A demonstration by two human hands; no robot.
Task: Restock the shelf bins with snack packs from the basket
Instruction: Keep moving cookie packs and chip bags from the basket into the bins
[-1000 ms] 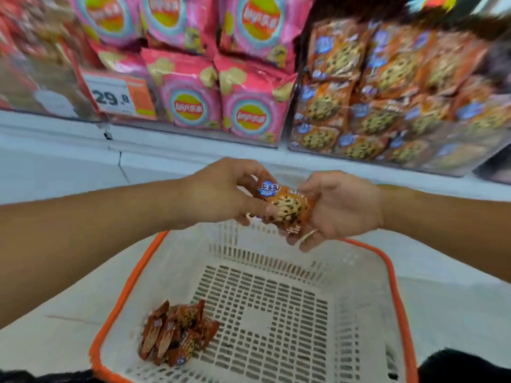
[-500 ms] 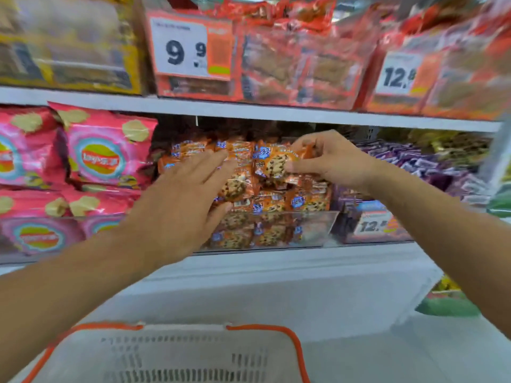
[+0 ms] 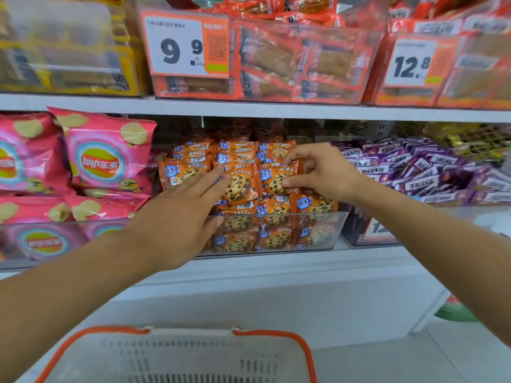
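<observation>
**Both hands at the cookie bin**

Up top, shelf [image 3: 249, 109] w/ clear bin [image 3: 326, 230] of orange cookie packs [image 3: 240, 186], pink chip bags [image 3: 107, 158] to its left, purple packs [image 3: 431, 172] to its right. White basket [image 3: 177, 355] w/ orange rim sits low in view, below the shelf; its contents can't be seen. Both arms reach fwd to the bin. Left hand [image 3: 179, 217]: palm down, fingers straight & spread a little, tips lying on the top packs, gripping nothing. Right hand [image 3: 323, 172]: fingers curled, thumb under, pinching one cookie pack [image 3: 276, 181] at its right edge. That pack lies on the heap's top row, touching its neighbours, just right of the left fingertips.
</observation>
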